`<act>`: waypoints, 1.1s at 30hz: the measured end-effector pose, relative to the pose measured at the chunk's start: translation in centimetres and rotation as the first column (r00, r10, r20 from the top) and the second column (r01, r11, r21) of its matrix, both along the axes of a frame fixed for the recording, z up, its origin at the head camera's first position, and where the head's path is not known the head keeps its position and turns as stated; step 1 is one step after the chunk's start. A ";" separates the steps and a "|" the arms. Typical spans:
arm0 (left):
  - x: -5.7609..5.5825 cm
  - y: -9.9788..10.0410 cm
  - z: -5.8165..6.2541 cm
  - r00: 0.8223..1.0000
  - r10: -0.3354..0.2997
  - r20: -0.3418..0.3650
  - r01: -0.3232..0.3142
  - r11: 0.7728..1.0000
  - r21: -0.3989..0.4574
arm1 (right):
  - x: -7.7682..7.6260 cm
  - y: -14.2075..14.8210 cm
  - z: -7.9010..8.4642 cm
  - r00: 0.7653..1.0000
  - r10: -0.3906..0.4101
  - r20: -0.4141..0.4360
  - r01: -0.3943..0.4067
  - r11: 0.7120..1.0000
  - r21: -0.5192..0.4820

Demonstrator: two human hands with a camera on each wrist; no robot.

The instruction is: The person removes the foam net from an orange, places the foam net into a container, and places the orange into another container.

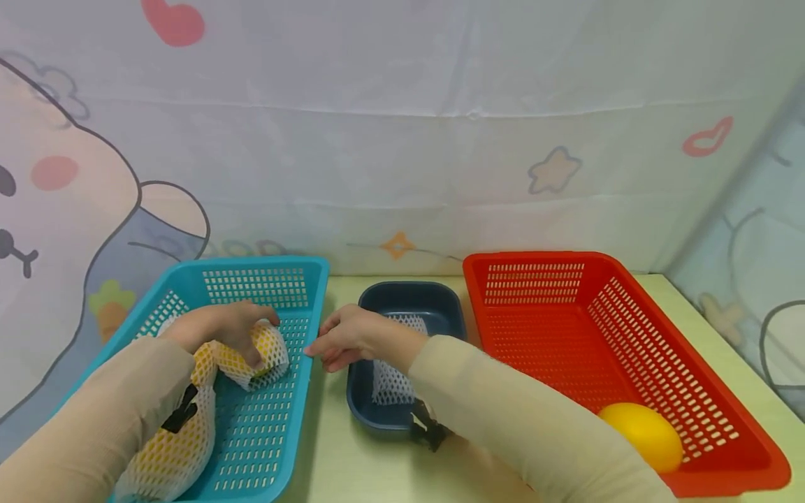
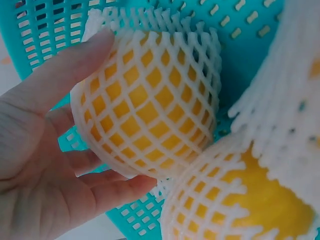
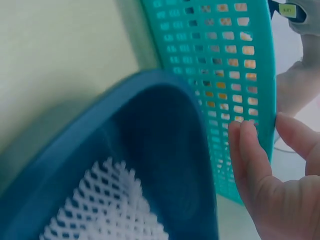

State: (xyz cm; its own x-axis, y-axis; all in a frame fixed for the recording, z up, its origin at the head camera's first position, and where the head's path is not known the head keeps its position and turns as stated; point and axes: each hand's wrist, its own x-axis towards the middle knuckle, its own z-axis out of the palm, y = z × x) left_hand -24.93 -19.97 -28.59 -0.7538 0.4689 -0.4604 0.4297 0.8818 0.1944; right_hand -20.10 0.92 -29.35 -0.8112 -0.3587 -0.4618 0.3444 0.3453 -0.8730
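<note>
My left hand (image 1: 234, 327) is inside the teal basket (image 1: 295, 426), its thumb and fingers curled round a yellow fruit in a white foam net (image 2: 145, 105). Beside that fruit lies another netted yellow fruit (image 2: 265, 195), part of its skin bare in the left wrist view. A larger netted fruit (image 1: 172, 443) sits nearer the front, partly behind the left sleeve. At the same basket's right rim, my right hand (image 1: 355, 335) pinches the wall, thumb on the rim and fingers against the outer side.
Between the baskets stands a dark blue tray (image 1: 371, 416) holding an empty white foam net (image 1: 391, 381); the right forearm crosses above it. On the right, a red basket (image 1: 534, 342) holds one bare yellow-orange fruit (image 1: 644, 436). A patterned cloth (image 1: 402, 140) hangs behind.
</note>
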 end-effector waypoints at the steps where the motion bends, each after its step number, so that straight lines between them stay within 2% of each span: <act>1: 0.1 -0.1 0.0 1.000 0.001 0.004 -0.001 1.000 0.000 | 0.0 -0.3 0.0 1.000 -0.012 0.008 0.012 1.000 -0.015; 8: 0.3 0.0 0.1 0.999 0.013 0.044 -0.012 0.999 -0.036 | 0.1 -1.4 -0.5 0.996 -0.072 0.052 0.075 0.995 -0.067; 12: 0.3 -0.1 -0.1 0.997 0.019 0.068 -0.015 0.998 -0.065 | 0.2 -1.7 -0.4 0.996 -0.077 0.053 0.081 0.995 -0.064; 19: 0.2 0.0 -0.2 0.995 0.037 0.088 -0.031 0.997 -0.069 | 0.2 -1.9 -0.2 0.994 -0.088 0.070 0.093 0.992 -0.082; 26: 0.0 0.4 -0.6 0.997 0.003 0.080 0.002 0.998 -0.058 | 0.1 -2.0 -0.3 0.993 -0.094 0.075 0.101 0.990 -0.095; 33: -0.1 0.5 -0.8 0.999 -0.018 0.032 0.022 0.992 -0.122 | 0.1 -2.0 -0.3 0.993 -0.098 0.066 0.104 0.991 -0.083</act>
